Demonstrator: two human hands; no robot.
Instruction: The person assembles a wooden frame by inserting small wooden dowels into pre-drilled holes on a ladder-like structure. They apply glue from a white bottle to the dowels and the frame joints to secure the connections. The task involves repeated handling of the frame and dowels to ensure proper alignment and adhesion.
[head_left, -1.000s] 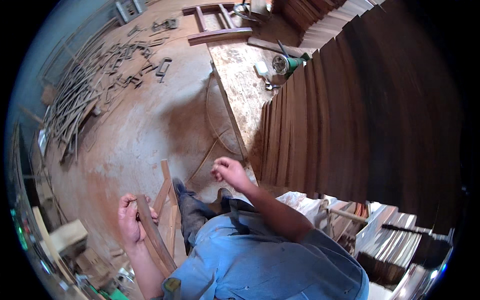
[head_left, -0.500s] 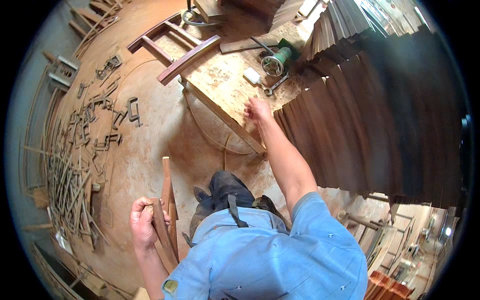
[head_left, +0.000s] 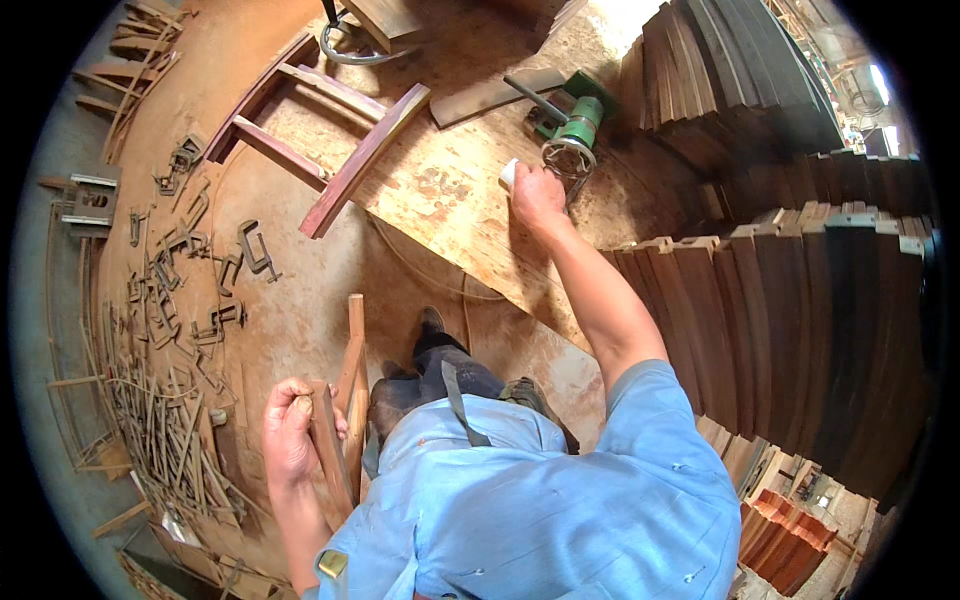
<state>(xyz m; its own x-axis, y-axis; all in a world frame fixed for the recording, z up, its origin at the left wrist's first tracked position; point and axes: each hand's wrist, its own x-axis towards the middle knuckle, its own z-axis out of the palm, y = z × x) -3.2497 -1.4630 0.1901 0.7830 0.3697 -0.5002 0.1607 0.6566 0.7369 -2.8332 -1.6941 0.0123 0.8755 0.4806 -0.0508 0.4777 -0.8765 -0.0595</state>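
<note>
The wood bar point(head_left: 327, 445) is in the left grip point(head_left: 294, 418), at the person's left side, close to the blue shirt point(head_left: 520, 500). Thumb and fingers pinch it near its upper end. A second bar point(head_left: 355, 350), lighter in tone, stands just behind it; whether the two are joined cannot be told.

The right grip point(head_left: 540, 192) reaches over the desk point(head_left: 450, 225), its fingers curled at a small white object point(head_left: 508, 174). The hand covers most of this object, so whether it is a container, and what it may hold, stays hidden; nor can I tell whether the fingers are pressed together on it.

Just beyond the hand, a green tool point(head_left: 578, 128) with a round metal guard lies on the desk. A plank point(head_left: 494, 98) lies near it. To the left, a reddish frame point(head_left: 365, 162) sticks out over the desk's edge. Tall stacks of boards point(head_left: 765, 330) stand on the right. Clamps point(head_left: 246, 243) and thin sticks point(head_left: 190, 440) lie scattered on the floor point(head_left: 300, 330).
</note>
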